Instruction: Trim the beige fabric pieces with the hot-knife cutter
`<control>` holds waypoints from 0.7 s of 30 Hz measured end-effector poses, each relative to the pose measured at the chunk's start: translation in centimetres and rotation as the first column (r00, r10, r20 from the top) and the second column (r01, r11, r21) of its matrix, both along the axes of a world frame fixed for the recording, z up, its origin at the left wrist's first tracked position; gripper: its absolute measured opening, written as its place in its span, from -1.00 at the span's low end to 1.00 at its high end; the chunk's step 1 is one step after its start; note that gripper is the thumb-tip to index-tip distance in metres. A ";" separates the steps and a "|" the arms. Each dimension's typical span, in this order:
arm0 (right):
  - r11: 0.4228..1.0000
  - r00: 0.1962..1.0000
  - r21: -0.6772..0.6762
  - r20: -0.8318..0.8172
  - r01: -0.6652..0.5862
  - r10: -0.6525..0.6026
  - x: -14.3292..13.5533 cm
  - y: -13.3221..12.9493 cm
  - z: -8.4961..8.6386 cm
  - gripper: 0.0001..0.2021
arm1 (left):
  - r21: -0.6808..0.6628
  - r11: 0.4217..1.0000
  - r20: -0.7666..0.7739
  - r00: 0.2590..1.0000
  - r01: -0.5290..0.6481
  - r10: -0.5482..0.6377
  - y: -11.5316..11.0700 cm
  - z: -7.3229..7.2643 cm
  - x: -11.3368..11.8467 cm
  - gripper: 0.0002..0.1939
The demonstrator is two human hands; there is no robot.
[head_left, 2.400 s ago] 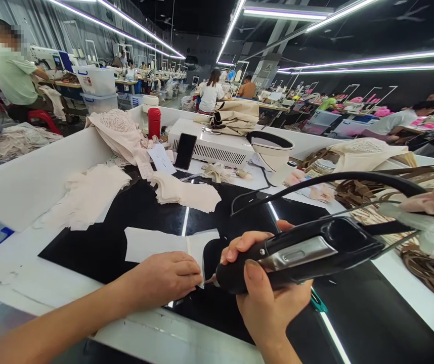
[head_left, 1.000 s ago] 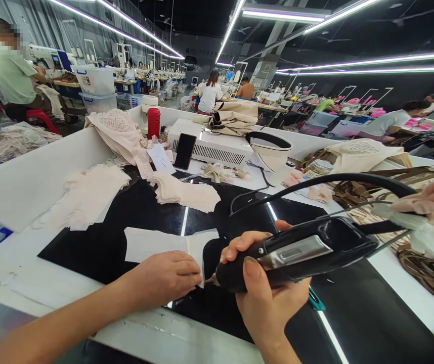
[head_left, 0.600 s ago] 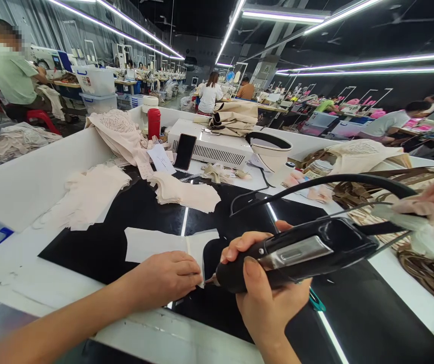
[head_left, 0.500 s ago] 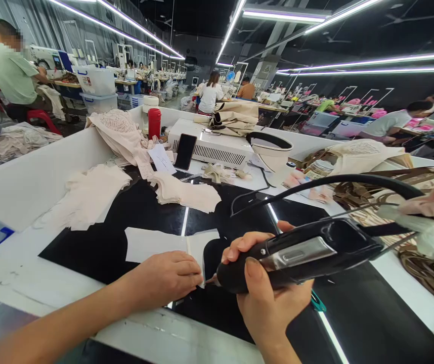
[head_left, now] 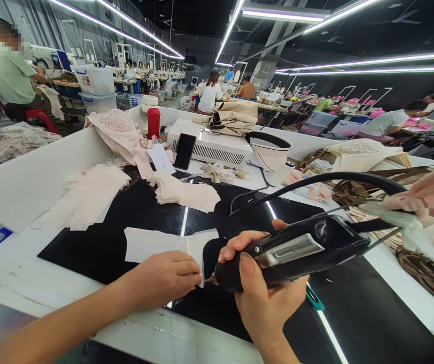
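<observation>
My left hand lies palm down at the near right part of a white flat piece, its fingers together and pressing on the edge; the thumb is hidden. A raised strip crosses this piece near its right end. My right hand is wrapped around a black corded handheld power tool with a silver lever along its side. The tool's narrow pinkish tip points left at the piece's right edge, close beside my left fingertips. Whether the tip touches the piece, I cannot tell.
Another person's hand is by the tool's cable at right. Stacked beige cloth pieces, a phone, a red bottle and a white vented box stand behind. A teal tool lies near my right wrist.
The tool's rear end and my right hand have shifted slightly left. The other person's hand has also come further left along the cable. My left hand has stayed put.
</observation>
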State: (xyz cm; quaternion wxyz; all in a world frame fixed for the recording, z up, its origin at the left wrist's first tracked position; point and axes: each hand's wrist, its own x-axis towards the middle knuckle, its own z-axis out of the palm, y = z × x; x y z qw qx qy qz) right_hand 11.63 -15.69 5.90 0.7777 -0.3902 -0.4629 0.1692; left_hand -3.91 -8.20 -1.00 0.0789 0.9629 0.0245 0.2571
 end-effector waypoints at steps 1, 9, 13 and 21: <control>1.000 1.000 -0.003 -0.002 0.000 0.000 0.0 0.0 0.0 -0.54 | -0.001 1.000 -0.001 1.000 0.001 -0.001 0.0 0.0 0.0 -0.82; 0.998 0.998 -0.028 -0.009 -0.064 0.064 0.2 -0.7 0.2 -0.55 | -0.102 0.995 -0.035 0.999 -0.003 -0.001 -0.5 0.5 -1.1 -0.82; 0.999 0.999 -0.018 -0.032 -0.035 0.034 0.8 -1.1 1.1 -0.53 | -0.164 0.987 -0.022 1.000 0.005 -0.009 -1.4 0.9 -2.0 -0.81; 0.999 0.999 -0.026 -0.043 -0.034 0.032 1.6 -1.2 1.3 -0.51 | -0.127 0.991 -0.020 0.999 -0.039 0.037 0.2 2.3 -2.1 -0.74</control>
